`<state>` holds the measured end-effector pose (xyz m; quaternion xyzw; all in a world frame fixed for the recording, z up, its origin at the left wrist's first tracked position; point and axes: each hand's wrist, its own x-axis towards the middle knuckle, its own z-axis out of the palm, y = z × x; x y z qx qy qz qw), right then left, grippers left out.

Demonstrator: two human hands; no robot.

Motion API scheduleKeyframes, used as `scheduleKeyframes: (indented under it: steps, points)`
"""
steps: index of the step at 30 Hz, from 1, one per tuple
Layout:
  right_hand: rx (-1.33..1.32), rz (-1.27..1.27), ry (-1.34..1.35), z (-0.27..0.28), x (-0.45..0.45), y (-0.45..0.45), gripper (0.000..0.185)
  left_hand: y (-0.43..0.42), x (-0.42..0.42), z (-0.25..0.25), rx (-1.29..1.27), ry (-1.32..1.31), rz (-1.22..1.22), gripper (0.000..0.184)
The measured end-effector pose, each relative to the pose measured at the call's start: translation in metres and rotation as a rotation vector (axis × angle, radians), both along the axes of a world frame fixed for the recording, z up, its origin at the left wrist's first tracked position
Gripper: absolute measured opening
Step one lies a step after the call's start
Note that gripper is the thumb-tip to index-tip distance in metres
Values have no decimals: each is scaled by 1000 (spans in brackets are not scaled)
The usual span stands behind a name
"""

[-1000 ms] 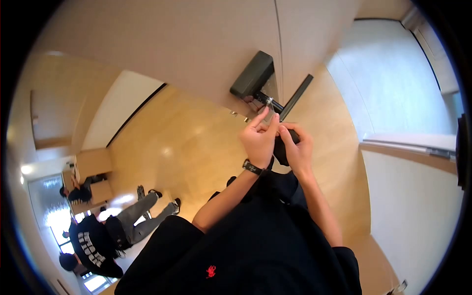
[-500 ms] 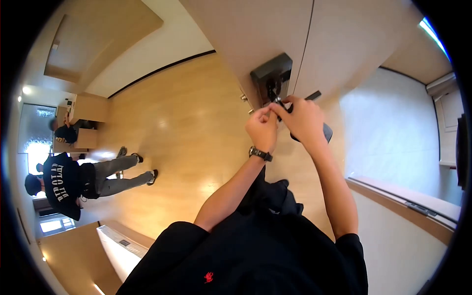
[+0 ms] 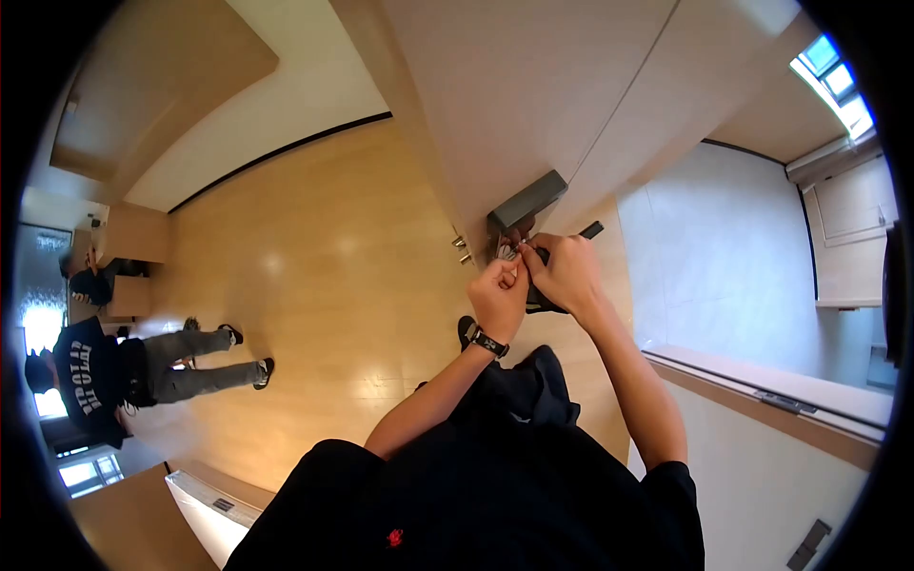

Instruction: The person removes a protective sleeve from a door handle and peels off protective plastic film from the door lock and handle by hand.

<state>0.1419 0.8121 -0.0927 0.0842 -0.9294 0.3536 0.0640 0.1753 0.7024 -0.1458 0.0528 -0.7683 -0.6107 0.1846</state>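
A dark door lock (image 3: 529, 198) with a glossy face is mounted on the edge side of a beige door (image 3: 514, 86). Just below it, my left hand (image 3: 499, 299), with a watch on the wrist, has its fingers pinched together. My right hand (image 3: 566, 270) meets it from the right, thumb and fingers also closed. Between the fingertips is something small and shiny, too small to make out. A black handle (image 3: 591, 230) sticks out beyond my right hand.
Metal bolts (image 3: 461, 249) project from the door's edge. A person (image 3: 95, 376) stands at the left, with another person (image 3: 90, 284) seated behind. A white door panel (image 3: 752, 457) is at the lower right. Wood floor (image 3: 305, 276) lies between.
The view has turned and shifted. My hands have moved from apart at the handle to close together by the lock's lower face, and my right hand has come over the handle.
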Motion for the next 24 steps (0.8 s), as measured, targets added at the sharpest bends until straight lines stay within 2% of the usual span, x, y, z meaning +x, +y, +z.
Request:
scheduleKeyframes:
  steps: [3,5,9,11,15,20,24]
  points:
    - [-123,32,37,-5,-4,0,15,3,-2,3,20,-28,23,13]
    - [-222,57,68,-10,-7,-2,13,5,0,2,-32,47,79,14]
    - [-327,84,16,-16,-11,2,12,13,3,8,19,29,140,13]
    - [-424,65,-85,-18,-11,8,11,19,6,13,-57,47,174,12]
    - [-504,106,-52,-21,-7,9,10,25,10,10,-112,82,241,11]
    - [-741,145,-201,-29,-6,24,8,40,17,20,-71,71,187,12]
    - [-720,161,-234,-28,-5,28,9,45,21,13,-18,77,207,12]
